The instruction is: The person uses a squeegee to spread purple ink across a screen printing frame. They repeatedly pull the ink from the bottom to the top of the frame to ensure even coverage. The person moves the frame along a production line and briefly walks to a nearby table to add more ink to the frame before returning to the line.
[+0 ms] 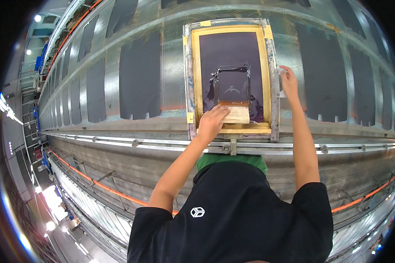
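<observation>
A screen printing frame (274,65) lies on the long metal table in front of me, its mesh edged with yellow tape. Near its lower end my left hand (213,120) grips the wooden handle of a squeegee (238,115), whose brown blade rests on the dark mesh. Wet black ink (232,69) outlines a rectangle beyond the blade, with smears beside it. At the frame's right side my right hand (289,85) has its fingers bent together next to a small whitish piece. Whether they hold that piece is hard to make out.
Dark grey fabric panels (140,74) lie in a row along the table on both sides of the frame. A metal rail (162,146) with bolts runs along the near edge, with a bracket (233,147) at the frame. An orange strip (105,184) runs along lower structures behind me.
</observation>
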A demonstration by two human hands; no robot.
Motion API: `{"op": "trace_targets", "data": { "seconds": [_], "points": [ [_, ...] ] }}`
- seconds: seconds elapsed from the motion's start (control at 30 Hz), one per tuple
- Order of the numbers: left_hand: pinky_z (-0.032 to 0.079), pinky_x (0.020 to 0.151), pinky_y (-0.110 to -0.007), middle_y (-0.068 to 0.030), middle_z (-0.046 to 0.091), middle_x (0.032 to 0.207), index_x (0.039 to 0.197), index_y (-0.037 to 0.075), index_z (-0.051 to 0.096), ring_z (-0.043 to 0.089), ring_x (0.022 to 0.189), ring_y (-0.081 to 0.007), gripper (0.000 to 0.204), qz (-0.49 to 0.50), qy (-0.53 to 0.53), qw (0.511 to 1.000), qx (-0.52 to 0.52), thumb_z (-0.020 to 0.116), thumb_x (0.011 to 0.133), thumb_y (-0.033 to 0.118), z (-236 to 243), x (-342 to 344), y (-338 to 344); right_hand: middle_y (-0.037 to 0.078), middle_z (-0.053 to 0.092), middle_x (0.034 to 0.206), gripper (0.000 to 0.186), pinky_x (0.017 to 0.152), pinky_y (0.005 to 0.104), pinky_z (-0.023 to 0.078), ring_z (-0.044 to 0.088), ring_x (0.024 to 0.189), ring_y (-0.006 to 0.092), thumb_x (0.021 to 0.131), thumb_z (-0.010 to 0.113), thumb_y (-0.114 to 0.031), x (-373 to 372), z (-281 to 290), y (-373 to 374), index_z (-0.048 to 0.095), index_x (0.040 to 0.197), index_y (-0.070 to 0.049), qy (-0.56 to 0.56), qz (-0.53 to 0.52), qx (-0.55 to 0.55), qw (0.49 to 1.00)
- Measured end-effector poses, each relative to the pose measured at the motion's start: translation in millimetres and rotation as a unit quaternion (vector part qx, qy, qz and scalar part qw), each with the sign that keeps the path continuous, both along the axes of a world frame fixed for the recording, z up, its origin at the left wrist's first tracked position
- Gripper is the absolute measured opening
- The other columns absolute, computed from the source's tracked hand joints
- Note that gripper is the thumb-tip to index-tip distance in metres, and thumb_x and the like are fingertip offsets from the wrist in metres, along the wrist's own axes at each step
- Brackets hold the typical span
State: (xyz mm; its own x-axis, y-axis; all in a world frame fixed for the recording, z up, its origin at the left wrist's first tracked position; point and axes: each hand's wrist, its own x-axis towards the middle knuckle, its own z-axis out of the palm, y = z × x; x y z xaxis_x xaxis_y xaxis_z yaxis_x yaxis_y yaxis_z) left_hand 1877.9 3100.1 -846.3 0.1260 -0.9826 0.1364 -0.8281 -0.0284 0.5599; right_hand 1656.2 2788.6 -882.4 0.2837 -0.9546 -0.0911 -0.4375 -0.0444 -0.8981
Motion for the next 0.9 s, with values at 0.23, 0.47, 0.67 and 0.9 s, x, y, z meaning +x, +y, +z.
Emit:
{"op": "trace_targets", "data": {
  "seconds": [0.23, 0.47, 0.67, 0.9],
  "points": [
    [0.051, 0.098, -0.04, -0.0044, 0.067, 0.135, 0.125, 0.011, 0.068, 0.059, 0.131, -0.0267, 0.056, 0.025, 0.026, 0.998, -0.043, 0.07, 0.071, -0.003, 3.7, 2.3, 24.9, 0.003, 0.054, 0.069, 0.023, 0.063, 0.0331, 0.041, 0.048, 0.064, 0.0134, 0.1, 0.055, -0.021, 26.9, 48.6, 18.0, 0.069, 0.114, -0.01, 0.044, -0.043, -0.086, 0.994],
    [0.051, 0.096, -0.04, -0.0051, 0.068, 0.134, 0.125, 0.011, 0.068, 0.059, 0.13, -0.0264, 0.061, 0.069, 0.025, 0.997, -0.037, 0.07, 0.066, -0.005, 20.2, 113.1, 104.0, 0.012, 0.07, 0.093, 0.028, 0.084, 0.0322, 0.05, 0.064, 0.086, 0.019, 0.104, 0.06, -0.032, 157.0, 48.3, 107.6, 0.068, 0.113, -0.007, 0.016, -0.037, -0.153, 0.987],
    [0.054, 0.094, -0.041, -0.0072, 0.071, 0.127, 0.12, 0.008, 0.071, 0.064, 0.125, -0.029, 0.059, 0.083, 0.008, 0.996, -0.016, 0.07, 0.064, -0.008, 7.3, 288.7, 207.4, 0.009, 0.062, 0.077, 0.025, 0.072, 0.034, 0.048, 0.057, 0.07, 0.0178, 0.104, 0.058, -0.029, 336.3, 24.7, 227.2, 0.067, 0.113, -0.007, 0.011, -0.048, -0.074, 0.996],
    [0.052, 0.094, -0.041, -0.006, 0.07, 0.131, 0.124, 0.009, 0.07, 0.062, 0.127, -0.0285, 0.058, 0.069, 0.005, 0.998, 0.003, 0.071, 0.068, -0.007, -4.8, 346.7, 243.4, 0.001, 0.045, 0.062, 0.024, 0.058, 0.032, 0.037, 0.042, 0.059, 0.0103, 0.104, 0.06, -0.03, 389.9, 5.0, 260.3, 0.068, 0.114, -0.009, 0.003, -0.05, -0.083, 0.995]
  ]
}}
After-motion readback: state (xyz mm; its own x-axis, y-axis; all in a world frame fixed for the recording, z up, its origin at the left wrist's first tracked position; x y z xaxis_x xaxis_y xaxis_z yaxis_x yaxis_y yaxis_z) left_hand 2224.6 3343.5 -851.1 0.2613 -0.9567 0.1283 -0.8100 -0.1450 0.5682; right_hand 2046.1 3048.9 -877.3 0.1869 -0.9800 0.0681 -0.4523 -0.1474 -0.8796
